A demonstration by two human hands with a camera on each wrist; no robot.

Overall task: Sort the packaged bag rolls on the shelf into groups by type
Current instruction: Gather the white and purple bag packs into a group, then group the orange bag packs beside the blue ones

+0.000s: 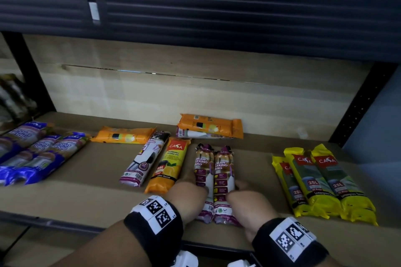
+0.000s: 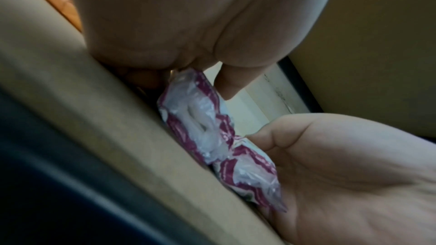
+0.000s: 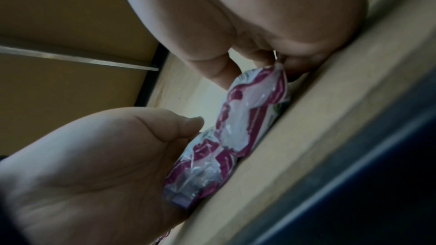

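A: Where are the hands?

B: Both sit at the front of the shelf [image 1: 91, 193], around 6 o'clock in the head view. The left hand [image 1: 186, 196] presses against the outer side of the left draw string bag pack [image 1: 202, 171], and the right hand [image 1: 249, 208] presses against the outer side of the right draw string bag pack [image 1: 223, 178]. The two purple-and-white packs lie side by side, touching, squeezed between the hands.

A: And the fingers?

B: In the left wrist view the left hand's fingers [image 2: 232, 83] curl down over the crinkled end of a pack [image 2: 195, 118], with the right palm [image 2: 354, 183] facing it. Beyond that I cannot tell how far they wrap.

A: The other packs?

B: At 9 o'clock lies a group of blue packs [image 1: 36, 154]. At 3 o'clock three yellow 25L packs [image 1: 321, 180] lie together. Just left of the hands an orange 60L pack [image 1: 169, 165] lies beside a third draw string pack [image 1: 145, 158]. Toward 12 o'clock an orange pack [image 1: 123, 135] lies flat near the back wall, and another orange pack [image 1: 210, 124] rests on top of a white-and-purple one [image 1: 195, 134].
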